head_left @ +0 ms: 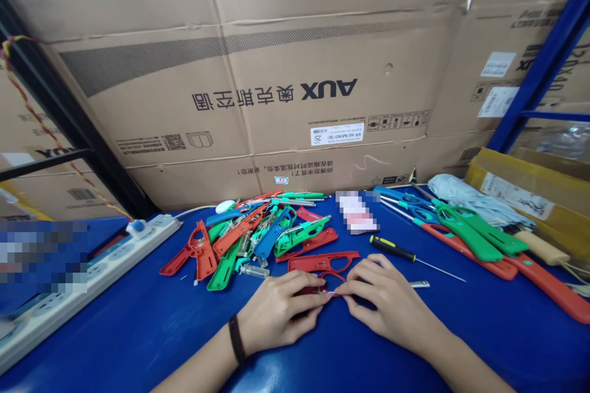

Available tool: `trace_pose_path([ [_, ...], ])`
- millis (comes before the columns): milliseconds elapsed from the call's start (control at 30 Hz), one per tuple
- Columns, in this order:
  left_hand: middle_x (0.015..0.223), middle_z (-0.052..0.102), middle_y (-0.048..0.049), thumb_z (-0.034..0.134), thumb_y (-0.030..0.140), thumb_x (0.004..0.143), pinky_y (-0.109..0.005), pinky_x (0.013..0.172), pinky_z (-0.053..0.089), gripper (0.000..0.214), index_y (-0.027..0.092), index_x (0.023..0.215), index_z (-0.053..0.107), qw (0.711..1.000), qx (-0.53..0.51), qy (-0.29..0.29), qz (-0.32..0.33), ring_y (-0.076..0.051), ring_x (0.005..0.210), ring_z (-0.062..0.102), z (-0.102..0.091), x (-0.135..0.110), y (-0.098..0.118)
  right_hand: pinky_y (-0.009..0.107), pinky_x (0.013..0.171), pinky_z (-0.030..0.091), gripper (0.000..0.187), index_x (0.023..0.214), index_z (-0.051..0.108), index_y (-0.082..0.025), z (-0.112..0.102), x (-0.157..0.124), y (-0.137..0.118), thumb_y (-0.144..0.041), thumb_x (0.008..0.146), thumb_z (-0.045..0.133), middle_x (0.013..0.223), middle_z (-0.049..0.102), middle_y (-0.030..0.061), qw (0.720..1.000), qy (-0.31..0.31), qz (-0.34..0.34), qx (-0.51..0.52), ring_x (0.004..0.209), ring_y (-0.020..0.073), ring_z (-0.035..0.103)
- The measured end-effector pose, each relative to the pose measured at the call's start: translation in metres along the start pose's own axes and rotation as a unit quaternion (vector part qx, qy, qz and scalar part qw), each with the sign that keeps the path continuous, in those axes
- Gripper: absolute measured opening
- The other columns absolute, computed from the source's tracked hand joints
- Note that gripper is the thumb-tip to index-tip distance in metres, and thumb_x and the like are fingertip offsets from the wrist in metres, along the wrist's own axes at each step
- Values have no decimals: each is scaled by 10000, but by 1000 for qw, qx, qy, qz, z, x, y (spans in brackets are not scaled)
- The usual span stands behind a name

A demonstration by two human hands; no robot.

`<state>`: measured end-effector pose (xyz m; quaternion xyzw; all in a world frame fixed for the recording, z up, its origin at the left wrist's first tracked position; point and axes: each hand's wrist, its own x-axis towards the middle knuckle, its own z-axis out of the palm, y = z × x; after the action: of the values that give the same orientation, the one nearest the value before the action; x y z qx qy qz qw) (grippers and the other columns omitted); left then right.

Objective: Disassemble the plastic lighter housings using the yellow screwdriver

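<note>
My left hand (281,310) and my right hand (385,301) meet on the blue table (138,325), fingertips pinched together on a small red plastic thread-snip part (318,290) with a thin metal piece at the join. Both hands are closed around it; most of the part is hidden under the fingers. A loose red handle shell (322,261) lies just beyond the hands. A black band sits on my left wrist. Right of my right hand a metal blade tip (419,285) pokes out.
A pile of red, green and blue snip handles (253,233) lies behind the hands. A black-and-yellow screwdriver (405,255) lies at right, with long green, blue and red scissors (470,236) beyond. A white power strip (92,276) runs at left. Cardboard boxes (295,86) wall the back.
</note>
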<state>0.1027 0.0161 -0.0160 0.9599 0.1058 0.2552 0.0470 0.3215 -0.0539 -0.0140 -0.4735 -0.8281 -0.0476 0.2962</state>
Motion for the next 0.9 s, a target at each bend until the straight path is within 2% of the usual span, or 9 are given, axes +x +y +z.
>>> trace_pose_path([
  [133, 1113, 663, -66, 506, 197, 884, -298, 807, 563, 261, 217, 1102, 647, 1000, 12, 2, 2, -174, 959, 650, 0, -1, -1, 332, 776, 385, 188, 840, 668, -229, 3, -3, 1, -111, 824, 523, 764, 634, 7, 999, 1, -24, -24, 743, 154, 559],
  [333, 1122, 660, -75, 513, 196, 886, -295, 827, 557, 258, 204, 1108, 645, 1000, 18, -4, 14, -176, 973, 648, -2, -1, -1, 343, 773, 389, 168, 775, 632, -212, 3, -5, -3, -76, 761, 534, 800, 624, 23, 999, -25, -18, -45, 786, 184, 543],
  [700, 1144, 643, -83, 505, 185, 887, -314, 849, 551, 288, 202, 1150, 620, 1000, 5, -21, 16, -187, 994, 633, -2, -3, -4, 327, 755, 381, 127, 814, 625, -224, 4, -6, -4, -107, 781, 584, 851, 610, 13, 996, -68, 7, -49, 821, 181, 545],
  [900, 1152, 640, -75, 505, 197, 890, -300, 844, 553, 291, 206, 1160, 613, 999, 14, -31, 12, -184, 1003, 626, 0, -4, -6, 310, 727, 369, 127, 794, 611, -220, 7, -6, -3, -95, 782, 594, 823, 594, 5, 998, -53, 13, -34, 791, 174, 525],
])
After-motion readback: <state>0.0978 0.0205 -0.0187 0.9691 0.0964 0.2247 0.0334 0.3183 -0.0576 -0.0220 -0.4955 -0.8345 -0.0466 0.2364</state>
